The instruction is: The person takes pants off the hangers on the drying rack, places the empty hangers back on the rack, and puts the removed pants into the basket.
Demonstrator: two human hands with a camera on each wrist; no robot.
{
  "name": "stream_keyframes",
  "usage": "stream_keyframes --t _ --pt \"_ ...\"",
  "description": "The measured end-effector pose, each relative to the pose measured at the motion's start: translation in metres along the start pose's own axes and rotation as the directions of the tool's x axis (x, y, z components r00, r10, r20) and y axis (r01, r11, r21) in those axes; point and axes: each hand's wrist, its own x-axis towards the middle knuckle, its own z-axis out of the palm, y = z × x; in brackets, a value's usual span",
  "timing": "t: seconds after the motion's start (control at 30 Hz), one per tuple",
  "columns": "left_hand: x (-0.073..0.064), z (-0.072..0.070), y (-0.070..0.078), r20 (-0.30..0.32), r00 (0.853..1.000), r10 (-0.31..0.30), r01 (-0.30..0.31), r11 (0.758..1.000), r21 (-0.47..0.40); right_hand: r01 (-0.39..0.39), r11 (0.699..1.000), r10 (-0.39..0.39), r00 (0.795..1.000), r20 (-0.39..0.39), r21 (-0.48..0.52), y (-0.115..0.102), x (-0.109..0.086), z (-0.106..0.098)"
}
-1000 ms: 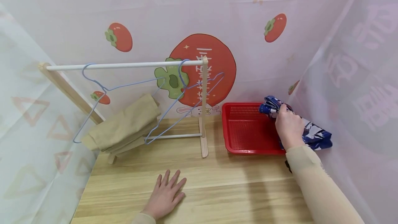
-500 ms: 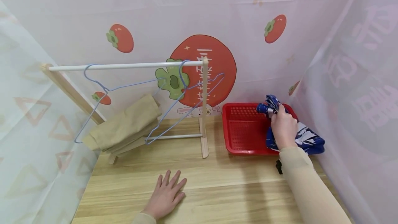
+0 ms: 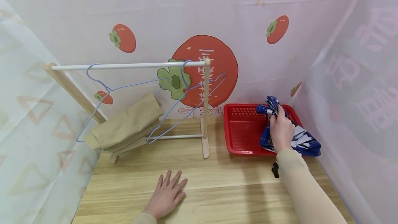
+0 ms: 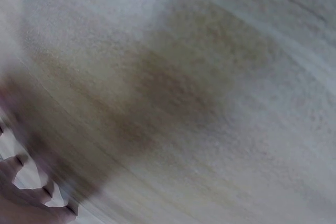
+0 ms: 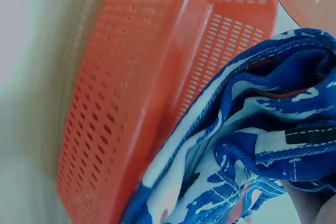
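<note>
My right hand (image 3: 282, 132) grips a bunched blue-and-white patterned garment (image 3: 306, 142) of stitched cloth by its upper end. The cloth hangs over the right part of a red perforated basket (image 3: 228, 137) and drapes past its front right corner. In the right wrist view, folded layers of the garment (image 5: 210, 182) lie along the basket wall (image 5: 121, 93), with only a bit of the hand at the lower right. My left hand (image 3: 164, 196) rests on the wooden table (image 3: 217, 189), fingers spread; its fingertips (image 4: 39, 195) show at the left wrist view's corner.
A wooden rack with a white rail (image 3: 130, 66) stands at the back left. Khaki trousers (image 3: 127, 123) hang folded over one blue hanger (image 3: 107, 88); a bare blue hanger (image 3: 169, 111) hangs at its right. Printed cloth walls (image 3: 245, 61) enclose the table.
My right hand has shifted left with the garment, bringing more of it over the basket. The left hand stays in place on the table.
</note>
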Motion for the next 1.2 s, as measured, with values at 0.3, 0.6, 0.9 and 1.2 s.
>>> stream_keyframes --t 0.3,0.6,0.9,1.2 --pt "0.0 -0.002 0.001 -0.018 1.0 0.019 -0.019 1.0 -0.004 0.041 0.999 -0.041 0.999 0.01 0.012 -0.005 -0.012 0.026" --pt "0.0 -0.002 0.0 -0.012 1.0 0.02 -0.02 1.0 -0.007 0.186 0.981 -0.195 0.941 0.278 0.058 -0.018 -0.029 0.044" --pt "-0.001 -0.005 0.001 0.001 1.0 0.016 -0.016 1.0 -0.021 0.356 0.93 -0.274 0.833 0.48 -0.087 -0.02 -0.049 0.05" --pt "-0.002 -0.012 -0.003 0.004 1.0 0.024 -0.024 1.0 0.003 0.459 0.887 -0.387 0.803 0.454 -0.056 -0.025 -0.065 0.051"
